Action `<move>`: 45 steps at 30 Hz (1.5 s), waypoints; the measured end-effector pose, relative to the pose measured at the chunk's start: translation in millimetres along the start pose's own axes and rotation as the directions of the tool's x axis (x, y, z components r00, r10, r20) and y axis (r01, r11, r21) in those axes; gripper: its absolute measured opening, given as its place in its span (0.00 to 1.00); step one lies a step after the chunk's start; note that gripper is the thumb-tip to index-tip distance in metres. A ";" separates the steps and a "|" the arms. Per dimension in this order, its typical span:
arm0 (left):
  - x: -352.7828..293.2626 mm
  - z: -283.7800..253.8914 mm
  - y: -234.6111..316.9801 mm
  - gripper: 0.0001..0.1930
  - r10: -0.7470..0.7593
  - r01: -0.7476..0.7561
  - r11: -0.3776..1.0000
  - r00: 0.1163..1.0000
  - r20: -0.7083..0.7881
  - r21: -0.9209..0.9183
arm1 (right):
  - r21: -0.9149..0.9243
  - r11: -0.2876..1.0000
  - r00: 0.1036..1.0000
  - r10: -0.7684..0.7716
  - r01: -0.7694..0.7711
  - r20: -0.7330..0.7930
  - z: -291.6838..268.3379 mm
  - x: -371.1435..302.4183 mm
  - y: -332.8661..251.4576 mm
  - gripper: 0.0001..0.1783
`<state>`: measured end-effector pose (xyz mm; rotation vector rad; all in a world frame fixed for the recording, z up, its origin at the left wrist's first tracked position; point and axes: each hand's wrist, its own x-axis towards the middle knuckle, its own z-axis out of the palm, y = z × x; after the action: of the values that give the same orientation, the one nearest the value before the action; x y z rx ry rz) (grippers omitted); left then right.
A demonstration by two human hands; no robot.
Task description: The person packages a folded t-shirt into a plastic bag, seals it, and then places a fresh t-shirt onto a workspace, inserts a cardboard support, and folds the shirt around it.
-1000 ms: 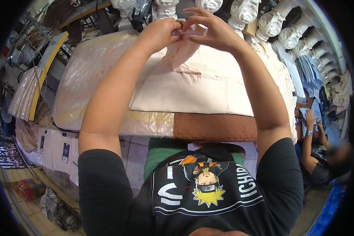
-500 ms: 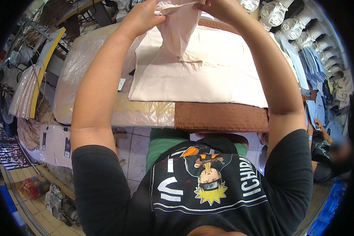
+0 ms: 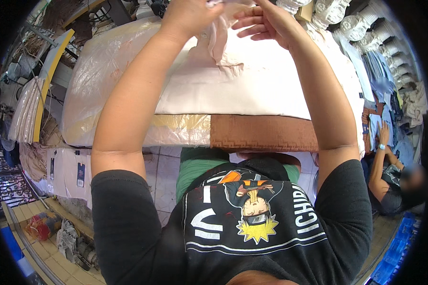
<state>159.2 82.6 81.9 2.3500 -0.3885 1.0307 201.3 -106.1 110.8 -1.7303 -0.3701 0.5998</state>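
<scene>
My left hand (image 3: 188, 19) is closed at the top edge of the view, gripping part of a pale pink garment (image 3: 218, 40). The garment's gathered end hangs down and rests on a flat, pale pink cloth (image 3: 238, 95) spread over the table. Close by on the right, my right hand (image 3: 271, 23) has several fingers stretched out and apart. Its thumb side reaches the top edge near the raised fabric, and whether it touches is cut off. The garment's upper part lies out of view.
The table (image 3: 261, 135) has a brown patterned cover, with clear plastic wrap (image 3: 100, 85) over its left side. Plastic-wrapped pale garments (image 3: 28, 111) stand at the left. White balusters (image 3: 354, 31) line the far right. Another person's hand (image 3: 384, 133) rests near blue clothes (image 3: 375, 126).
My right hand has turned and spread its fingers, where before it pinched the garment. My left hand has shifted slightly right and up. The other person's arm has moved into fuller view.
</scene>
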 end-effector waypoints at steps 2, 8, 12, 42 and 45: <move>-6.0 4.2 21.2 0.16 0.032 -0.033 0.999 0.996 0.081 0.007 | 0.190 0.982 1.000 0.006 -0.008 0.010 2.5 1.2 6.8 0.35; -25.6 -13.3 35.1 0.18 0.238 -0.186 0.947 0.954 0.182 -0.262 | 0.157 0.978 0.985 -0.117 0.136 -0.125 -22.8 30.7 40.7 0.11; -83.8 0.1 -22.7 0.23 -0.070 0.081 0.983 0.995 0.071 -0.164 | 0.190 0.971 0.977 -0.111 0.145 -0.180 -23.3 20.6 31.3 0.06; -112.0 103.1 -20.0 0.18 -0.542 0.563 0.826 0.783 0.306 0.023 | -0.117 0.991 0.909 0.017 -0.072 -0.417 -105.6 -37.2 176.9 0.28; -106.2 102.2 -16.1 0.20 -0.489 0.471 0.871 0.802 0.342 0.141 | -0.524 0.828 0.828 -0.140 -0.202 -0.542 -115.9 -34.0 184.9 0.28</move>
<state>156.0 41.1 -60.4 2.4945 0.1132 0.3590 227.2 -262.5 -42.9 -2.3924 -0.0879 -0.0499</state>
